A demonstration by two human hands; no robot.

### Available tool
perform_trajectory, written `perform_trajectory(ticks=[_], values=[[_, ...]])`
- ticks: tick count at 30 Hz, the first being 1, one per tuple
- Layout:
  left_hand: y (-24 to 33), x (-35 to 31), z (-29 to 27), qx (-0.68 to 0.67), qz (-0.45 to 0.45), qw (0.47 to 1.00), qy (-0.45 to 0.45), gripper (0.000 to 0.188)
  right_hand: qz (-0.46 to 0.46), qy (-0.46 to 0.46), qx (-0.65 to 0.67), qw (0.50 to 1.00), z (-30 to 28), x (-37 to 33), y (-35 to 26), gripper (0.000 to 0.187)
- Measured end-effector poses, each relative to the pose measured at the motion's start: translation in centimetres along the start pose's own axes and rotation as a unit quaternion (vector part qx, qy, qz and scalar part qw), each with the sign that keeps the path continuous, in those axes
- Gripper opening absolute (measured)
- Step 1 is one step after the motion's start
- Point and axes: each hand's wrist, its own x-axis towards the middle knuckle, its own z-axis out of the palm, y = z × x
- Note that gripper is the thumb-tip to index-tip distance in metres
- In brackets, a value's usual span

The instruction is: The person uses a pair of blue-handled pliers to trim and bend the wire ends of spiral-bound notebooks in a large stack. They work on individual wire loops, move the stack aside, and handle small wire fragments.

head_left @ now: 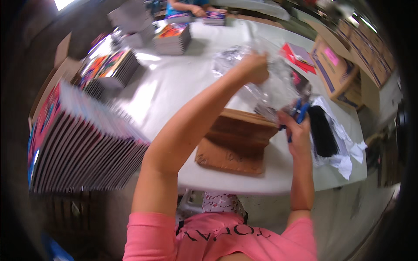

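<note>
My left hand (256, 67) is raised over the table's middle, its fingers closed on a clear plastic bag (278, 85). The crumpled film hangs down from the fist toward my right hand; motion blurs its outline. My right hand (295, 130) grips a pair of scissors with blue handles (301, 112). What the blades touch is too blurred to make out. Between my forearms lies a brown wooden stand (230, 156) with an upright ledge. Beside my right hand, a black rectangular pad (323, 130) rests on crumpled white paper (346, 143).
Tall stacks of colourful notebooks (82, 143) fill the left side, with another stack (172, 39) farther back. Red packets (300, 56) lie at the far right beside an open cardboard box (335, 65). Across the white table (174, 82), a co-worker's hands (200, 11) handle notebooks.
</note>
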Motion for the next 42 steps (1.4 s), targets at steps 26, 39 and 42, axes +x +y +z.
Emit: perform_trajectory(ticks=[26, 39, 42], values=[[-4.5, -51.3, -16.0, -0.315, -0.129, 0.713, 0.614, 0.034, -0.405, -0.269, -0.310, 0.817, 32.8, -19.4, -1.7, 0.057], [-3.9, -51.4, -15.3, -0.263, -0.143, 0.683, 0.666, 0.022, -0.475, -0.117, -0.420, 0.764, 36.0, -20.5, -0.8, 0.046], [-3.7, -51.3, -15.2, -0.248, -0.150, 0.682, 0.672, 0.023, -0.470, -0.113, -0.441, 0.756, 36.2, -21.0, -0.7, 0.041]])
